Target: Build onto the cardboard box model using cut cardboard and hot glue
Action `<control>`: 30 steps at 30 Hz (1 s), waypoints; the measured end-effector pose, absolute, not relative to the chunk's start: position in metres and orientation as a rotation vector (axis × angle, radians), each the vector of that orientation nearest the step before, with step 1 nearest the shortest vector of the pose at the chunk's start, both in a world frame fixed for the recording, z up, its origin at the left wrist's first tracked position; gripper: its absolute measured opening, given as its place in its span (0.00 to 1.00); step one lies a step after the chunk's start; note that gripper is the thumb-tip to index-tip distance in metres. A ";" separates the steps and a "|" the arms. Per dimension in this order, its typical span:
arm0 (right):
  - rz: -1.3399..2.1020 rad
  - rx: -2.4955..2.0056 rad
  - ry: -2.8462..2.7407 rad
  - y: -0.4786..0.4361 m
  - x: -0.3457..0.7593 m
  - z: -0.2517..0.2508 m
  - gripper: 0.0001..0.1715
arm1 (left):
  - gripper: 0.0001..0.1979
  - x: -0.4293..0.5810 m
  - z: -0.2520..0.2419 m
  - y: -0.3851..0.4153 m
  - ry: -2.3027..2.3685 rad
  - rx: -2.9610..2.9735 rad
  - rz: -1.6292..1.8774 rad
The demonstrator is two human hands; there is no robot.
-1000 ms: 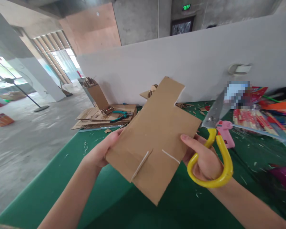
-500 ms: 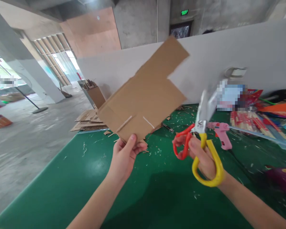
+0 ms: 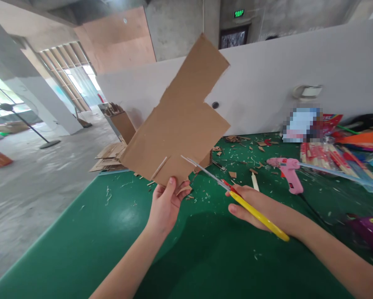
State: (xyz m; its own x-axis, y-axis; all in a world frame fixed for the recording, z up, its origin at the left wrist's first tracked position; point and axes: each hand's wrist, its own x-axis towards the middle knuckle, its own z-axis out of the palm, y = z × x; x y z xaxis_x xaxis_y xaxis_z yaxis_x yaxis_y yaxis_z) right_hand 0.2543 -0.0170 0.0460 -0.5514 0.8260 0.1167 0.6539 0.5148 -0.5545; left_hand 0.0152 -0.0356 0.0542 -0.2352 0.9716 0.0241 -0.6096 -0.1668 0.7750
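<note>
Above the green table (image 3: 89,224), I see cardboard piece (image 3: 177,124) and scissors (image 3: 236,199).
Left hand (image 3: 164,207) pinches cardboard piece, probably for steadiness; right hand (image 3: 261,201) grips scissors.

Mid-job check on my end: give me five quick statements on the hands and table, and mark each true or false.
1. The left hand grips the cardboard piece near its lower edge. True.
2. The scissors are lying on the table. False: the right hand holds the scissors, blades angled towards the cardboard piece.
3. The table surface is green. True.
4. The glue gun lies left of the cardboard piece in the picture. False: the glue gun lies to its right.
5. Scraps lie scattered on the table. True.
</note>
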 end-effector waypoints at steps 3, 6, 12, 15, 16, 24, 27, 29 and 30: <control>0.695 -1.294 -2.442 -0.014 0.246 0.051 0.27 | 0.12 0.019 0.048 -0.036 0.784 0.556 1.686; 0.724 -1.268 -2.494 -0.014 0.238 0.056 0.26 | 0.13 0.022 0.043 -0.036 0.804 0.538 1.692; 0.810 -1.253 -2.452 -0.012 0.231 0.053 0.24 | 0.14 0.022 0.040 -0.038 0.825 0.582 1.668; 0.822 -1.230 -2.413 -0.011 0.233 0.050 0.24 | 0.13 0.022 0.040 -0.040 0.819 0.592 1.674; 0.831 -1.222 -2.396 -0.011 0.234 0.049 0.24 | 0.13 0.022 0.041 -0.040 0.818 0.590 1.676; 0.842 -1.205 -2.392 -0.012 0.241 0.045 0.24 | 0.11 0.021 0.040 -0.040 0.808 0.598 1.707; 0.819 -1.213 -2.386 -0.013 0.241 0.041 0.23 | 0.11 0.020 0.040 -0.041 0.804 0.627 1.700; 0.810 -1.219 -2.353 -0.013 0.239 0.040 0.22 | 0.12 0.021 0.039 -0.041 0.817 0.634 1.688; 0.812 -1.221 -2.343 -0.013 0.238 0.040 0.21 | 0.12 0.021 0.039 -0.041 0.823 0.636 1.687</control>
